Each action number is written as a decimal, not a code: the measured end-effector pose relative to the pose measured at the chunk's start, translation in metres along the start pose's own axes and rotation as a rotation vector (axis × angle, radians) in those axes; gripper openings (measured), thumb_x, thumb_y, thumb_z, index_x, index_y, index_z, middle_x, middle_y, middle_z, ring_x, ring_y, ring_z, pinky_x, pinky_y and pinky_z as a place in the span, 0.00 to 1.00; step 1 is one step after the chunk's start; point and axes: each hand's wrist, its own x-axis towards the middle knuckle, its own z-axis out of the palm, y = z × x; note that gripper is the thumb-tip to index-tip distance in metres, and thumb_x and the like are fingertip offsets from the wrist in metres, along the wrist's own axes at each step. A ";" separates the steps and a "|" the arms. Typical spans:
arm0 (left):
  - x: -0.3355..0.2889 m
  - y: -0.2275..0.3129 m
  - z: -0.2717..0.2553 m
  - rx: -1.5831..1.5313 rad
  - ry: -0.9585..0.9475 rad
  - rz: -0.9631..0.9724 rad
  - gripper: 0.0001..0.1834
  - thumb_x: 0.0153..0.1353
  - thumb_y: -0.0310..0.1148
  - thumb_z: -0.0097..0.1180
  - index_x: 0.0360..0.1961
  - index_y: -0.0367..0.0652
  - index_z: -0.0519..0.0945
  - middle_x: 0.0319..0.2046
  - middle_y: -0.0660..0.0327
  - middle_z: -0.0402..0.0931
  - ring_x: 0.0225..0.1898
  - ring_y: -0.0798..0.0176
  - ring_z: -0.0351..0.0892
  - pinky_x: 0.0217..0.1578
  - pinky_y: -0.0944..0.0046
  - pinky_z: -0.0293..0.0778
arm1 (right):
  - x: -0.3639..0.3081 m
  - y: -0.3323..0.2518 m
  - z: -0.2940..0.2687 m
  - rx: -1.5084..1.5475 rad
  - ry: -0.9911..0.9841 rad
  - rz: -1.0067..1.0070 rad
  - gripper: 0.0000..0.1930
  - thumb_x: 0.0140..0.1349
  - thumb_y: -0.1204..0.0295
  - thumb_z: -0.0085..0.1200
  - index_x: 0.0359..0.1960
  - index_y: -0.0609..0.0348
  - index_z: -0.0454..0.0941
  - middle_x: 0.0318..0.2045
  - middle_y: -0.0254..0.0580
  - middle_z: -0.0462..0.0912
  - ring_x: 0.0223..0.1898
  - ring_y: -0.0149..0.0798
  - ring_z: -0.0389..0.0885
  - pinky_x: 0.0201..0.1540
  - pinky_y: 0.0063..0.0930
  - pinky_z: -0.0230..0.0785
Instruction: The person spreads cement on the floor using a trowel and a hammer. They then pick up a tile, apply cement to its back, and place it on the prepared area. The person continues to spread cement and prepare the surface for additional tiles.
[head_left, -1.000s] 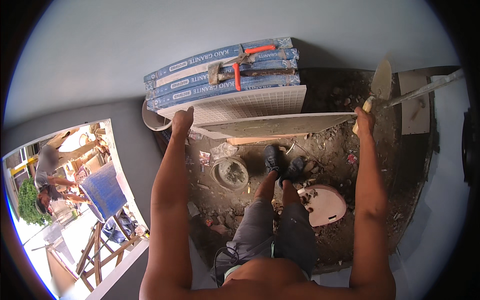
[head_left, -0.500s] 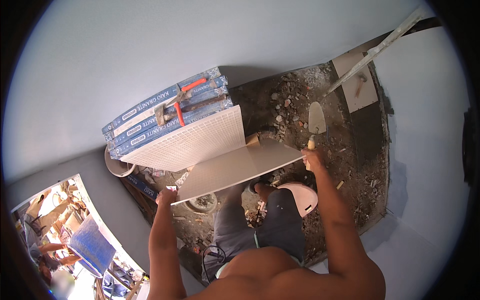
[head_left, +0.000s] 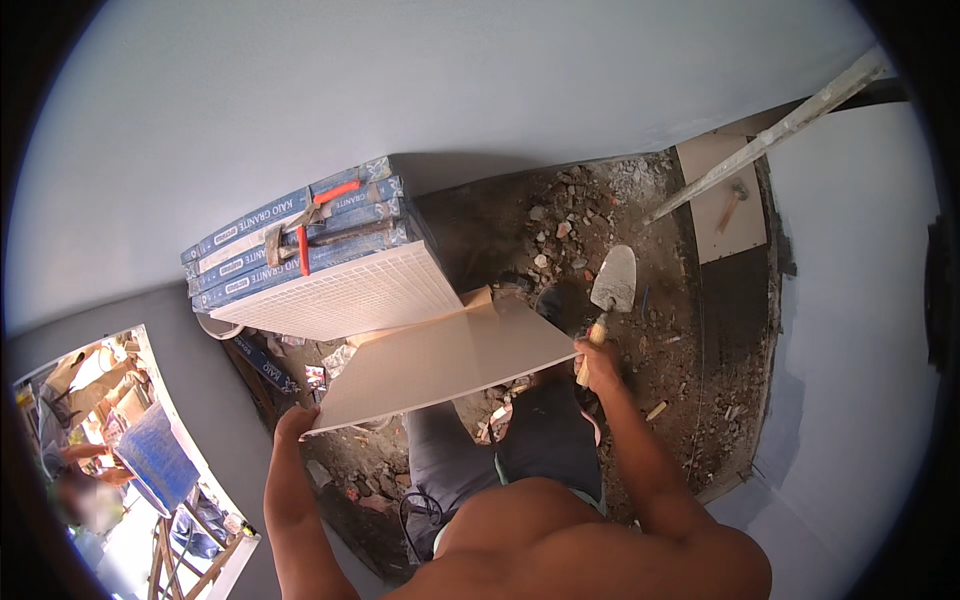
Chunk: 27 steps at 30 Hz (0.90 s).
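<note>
Left hand [head_left: 295,421] grips the lower-left corner of a tile [head_left: 446,367] at mid-frame, its long axis slanting up to the right hand [head_left: 599,366], wrapped round its other end and a trowel [head_left: 613,284].

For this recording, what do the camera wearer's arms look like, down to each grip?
Left arm and right arm are sleeveless. The left grip and right grip are bare human hands, without gloves. No watch, band or cable shows on them.
</note>
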 end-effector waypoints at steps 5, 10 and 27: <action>-0.133 0.060 0.036 -0.259 -0.053 -0.093 0.33 0.65 0.58 0.49 0.37 0.31 0.84 0.25 0.50 0.80 0.23 0.54 0.80 0.24 0.53 0.76 | 0.023 -0.061 -0.047 -0.004 -0.077 0.008 0.06 0.56 0.77 0.62 0.29 0.57 0.75 0.17 0.32 0.73 0.13 0.29 0.71 0.15 0.27 0.66; -0.161 0.097 0.097 -0.363 -0.057 -0.028 0.32 0.65 0.57 0.49 0.37 0.32 0.84 0.26 0.51 0.80 0.24 0.58 0.79 0.27 0.57 0.75 | 0.036 -0.171 -0.086 -0.230 -0.119 -0.130 0.07 0.56 0.72 0.64 0.29 0.58 0.77 0.16 0.32 0.74 0.13 0.28 0.71 0.15 0.25 0.65; -0.143 0.355 0.161 -1.020 -0.170 -0.061 0.23 0.63 0.51 0.59 0.29 0.38 0.80 0.20 0.60 0.71 0.17 0.63 0.68 0.19 0.60 0.67 | 0.085 -0.373 -0.155 -0.625 -0.032 -0.528 0.04 0.58 0.76 0.57 0.30 0.63 0.76 0.17 0.33 0.74 0.15 0.24 0.71 0.17 0.21 0.65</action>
